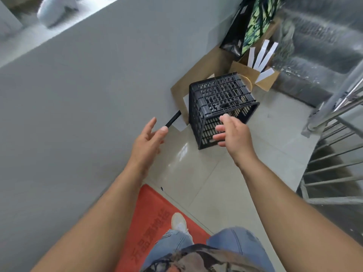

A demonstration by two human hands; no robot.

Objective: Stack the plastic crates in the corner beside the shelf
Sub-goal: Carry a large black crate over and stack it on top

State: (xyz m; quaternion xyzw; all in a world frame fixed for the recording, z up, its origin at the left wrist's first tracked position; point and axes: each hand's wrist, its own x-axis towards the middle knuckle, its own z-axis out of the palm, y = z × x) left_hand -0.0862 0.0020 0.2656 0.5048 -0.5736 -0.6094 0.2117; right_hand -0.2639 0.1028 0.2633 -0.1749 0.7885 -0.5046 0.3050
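1. The crate (220, 107) is black plastic with lattice walls of narrow slots and a ribbed grid face on top, which has an oval handle slot near its nearer edge. It seems to stand upside down, though I cannot be sure.
2. The crate stands on the tiled floor (235, 185), just beside the grey wall (78, 114), with a flat sheet of cardboard (198, 75) behind it against the wall.
3. Past the crate lies an open carton (253, 75) with white strips sticking up from it, and a black and green bag (247, 26) stands farther back.
4. The right hand (233, 132) hovers in front of the crate's near wall, fingers spread and loosely bent, thumb up by the top edge. It holds nothing; whether the fingertips touch the crate I cannot tell.
5. The left hand (149, 140) is apart from the crate, towards the wall, fingers straight and relaxed, holding nothing. Its fingertip overlaps the end of a thin black bar (173, 118) that leans on the wall; contact is unclear.
6. On the near side of the crate, a red mat (149, 216) lies on the floor under a white shoe (179, 222).
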